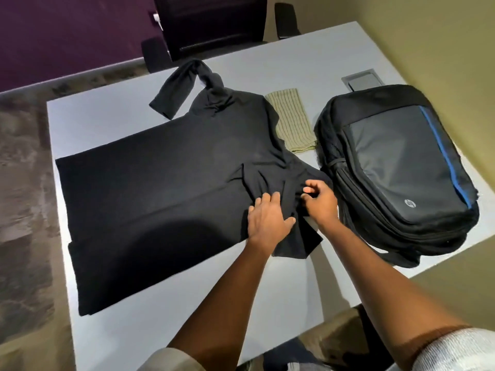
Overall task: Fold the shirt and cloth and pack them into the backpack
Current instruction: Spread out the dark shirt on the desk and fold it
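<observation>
A black shirt (160, 188) lies spread across the white table (107, 113), its body to the left, one sleeve twisted at the far side and the other bunched near me. My left hand (267, 220) presses flat on the bunched sleeve. My right hand (318, 200) sits just right of it, fingers curled and pinching a fold of the black fabric. A green striped cloth (290, 119) lies folded between the shirt's shoulder and the black and grey backpack (401, 167). The backpack lies flat on the table's right side, front pocket up.
A grey cable hatch (361, 80) is set into the table behind the backpack. A black office chair (209, 25) stands at the far edge. The backpack's near corner and a strap overhang the table's right front edge.
</observation>
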`<state>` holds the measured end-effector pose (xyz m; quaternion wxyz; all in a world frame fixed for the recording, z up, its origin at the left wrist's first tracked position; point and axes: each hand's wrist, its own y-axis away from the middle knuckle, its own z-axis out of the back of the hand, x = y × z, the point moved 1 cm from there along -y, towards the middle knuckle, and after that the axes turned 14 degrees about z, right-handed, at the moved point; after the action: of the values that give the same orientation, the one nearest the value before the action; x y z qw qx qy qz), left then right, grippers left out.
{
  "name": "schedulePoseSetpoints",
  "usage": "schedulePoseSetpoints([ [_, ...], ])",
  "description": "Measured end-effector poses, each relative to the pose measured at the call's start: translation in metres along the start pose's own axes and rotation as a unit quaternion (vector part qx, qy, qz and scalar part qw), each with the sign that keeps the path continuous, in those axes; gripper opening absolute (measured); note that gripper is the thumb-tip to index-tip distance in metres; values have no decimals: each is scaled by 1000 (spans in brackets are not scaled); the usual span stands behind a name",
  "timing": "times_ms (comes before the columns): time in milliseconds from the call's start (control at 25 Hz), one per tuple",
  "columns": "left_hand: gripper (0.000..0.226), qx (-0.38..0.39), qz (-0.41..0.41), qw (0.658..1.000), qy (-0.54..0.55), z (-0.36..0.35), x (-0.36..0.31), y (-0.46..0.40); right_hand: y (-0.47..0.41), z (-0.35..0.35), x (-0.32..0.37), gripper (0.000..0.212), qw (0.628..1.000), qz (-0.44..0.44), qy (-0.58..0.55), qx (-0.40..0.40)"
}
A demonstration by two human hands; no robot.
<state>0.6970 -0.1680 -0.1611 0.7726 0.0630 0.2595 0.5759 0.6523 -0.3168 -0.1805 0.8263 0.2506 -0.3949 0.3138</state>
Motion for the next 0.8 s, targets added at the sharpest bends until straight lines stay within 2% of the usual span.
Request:
schedulePoseSetpoints([
  [120, 29, -12, -2, 1000, 4, 2, 1, -7, 2, 0, -12, 27, 997, -33, -67, 31],
  [280, 7, 28, 12, 981, 191, 18, 20, -12, 3, 1, -9, 34, 994, -15, -108, 24],
  [440, 6, 50, 56, 916, 393, 40, 50, -16, 10, 3, 3, 33, 994, 34, -100, 8],
  [560, 8, 64, 90, 836, 537, 57, 68, -17, 21, -4, 11, 33, 991, 100, -54, 69],
  [640, 15, 61, 119, 808, 574, 63, 85, -17, 32, -13, 13, 47, 977, 165, 46, 127],
  [720, 18, 51, 126, 819, 557, 69, 101, -19, 43, -26, 16, 61, 960, 190, 112, 171],
  [800, 29, 28, 103, 860, 499, 77, 119, -27, 53, -40, 20, 64, 958, 181, 123, 186],
])
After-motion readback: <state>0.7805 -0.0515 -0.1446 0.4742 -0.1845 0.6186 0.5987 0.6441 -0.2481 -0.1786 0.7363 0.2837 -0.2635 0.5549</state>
